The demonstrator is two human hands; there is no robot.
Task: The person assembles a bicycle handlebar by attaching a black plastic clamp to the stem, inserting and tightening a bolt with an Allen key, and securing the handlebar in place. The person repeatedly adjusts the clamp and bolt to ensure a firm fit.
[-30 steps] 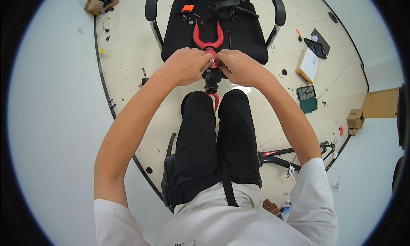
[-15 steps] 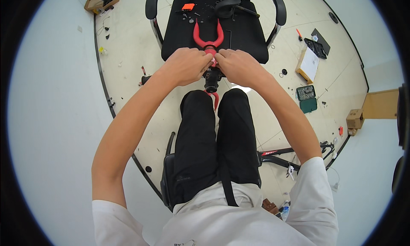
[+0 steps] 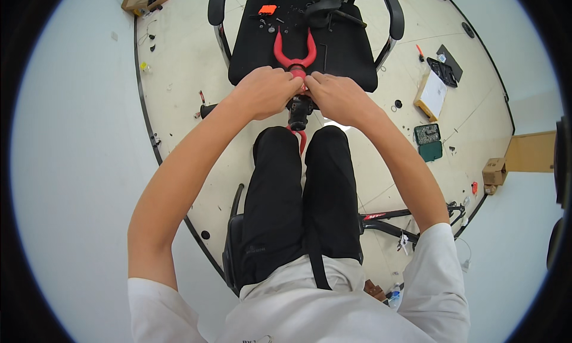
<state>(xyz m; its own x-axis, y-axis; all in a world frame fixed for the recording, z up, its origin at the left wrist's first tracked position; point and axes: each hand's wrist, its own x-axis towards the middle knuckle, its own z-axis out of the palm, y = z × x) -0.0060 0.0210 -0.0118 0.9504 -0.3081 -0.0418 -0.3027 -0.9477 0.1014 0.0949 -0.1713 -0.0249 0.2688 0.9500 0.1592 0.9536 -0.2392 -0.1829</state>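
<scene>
A red bicycle fork (image 3: 294,61) lies on the black seat of an office chair (image 3: 250,57), its two legs pointing away from me. My left hand (image 3: 265,92) and my right hand (image 3: 339,98) meet at its near end, fingers curled and closed on the red tube from either side. The fingertips are partly hidden, so their exact hold does not show. Just below the hands, a black cylindrical bicycle part (image 3: 299,112) sticks out toward my knees. Beneath it, another curved red piece (image 3: 302,141) shows between my knees.
The seat also bears a bicycle saddle (image 3: 323,10) on its post, an orange object (image 3: 267,10), a hex key (image 3: 325,56) and small hardware. A black bicycle frame (image 3: 387,225) lies at my right. On the floor are a green case (image 3: 430,151) and a shallow box (image 3: 431,95).
The whole view has shifted slightly, with the chair and fork a little further right. Both hands keep their place on the fork.
</scene>
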